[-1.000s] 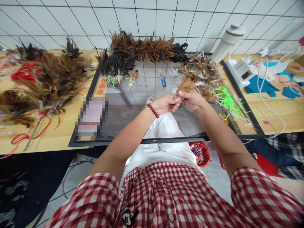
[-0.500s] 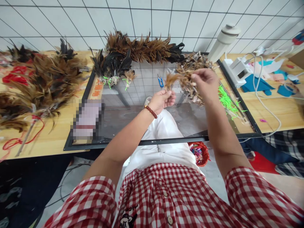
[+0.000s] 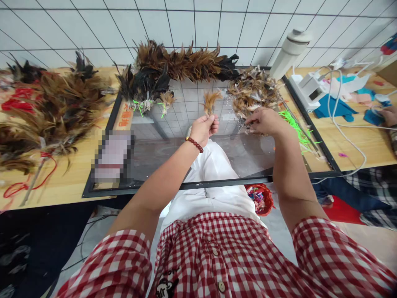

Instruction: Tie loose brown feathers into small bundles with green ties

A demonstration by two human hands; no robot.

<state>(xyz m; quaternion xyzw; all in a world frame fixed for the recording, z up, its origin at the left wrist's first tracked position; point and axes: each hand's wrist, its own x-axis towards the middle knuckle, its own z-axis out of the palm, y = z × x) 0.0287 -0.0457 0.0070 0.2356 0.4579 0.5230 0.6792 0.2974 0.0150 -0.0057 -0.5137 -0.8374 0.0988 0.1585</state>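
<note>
My left hand [image 3: 204,127], with a red bead bracelet at the wrist, is shut on a small bunch of brown feathers [image 3: 211,100] held upright above the glass table top [image 3: 173,161]. My right hand [image 3: 263,121] rests with fingers down on the near edge of a loose heap of brown feathers [image 3: 252,89] at the right of the glass. Whether its fingers pinch any feathers is hidden.
A long brown feather duster [image 3: 186,62] and dark tied bunches [image 3: 142,85] lie at the back. More feather bundles [image 3: 52,107] cover the wooden table on the left. Green ties [image 3: 294,126], a white device [image 3: 308,89] with cables and blue cloth lie to the right. Another person's hand [image 3: 389,116] is at the far right.
My right hand left the bunch, rose over the heap, then came down onto its near edge. My left hand kept the small bunch and lifted it upright.
</note>
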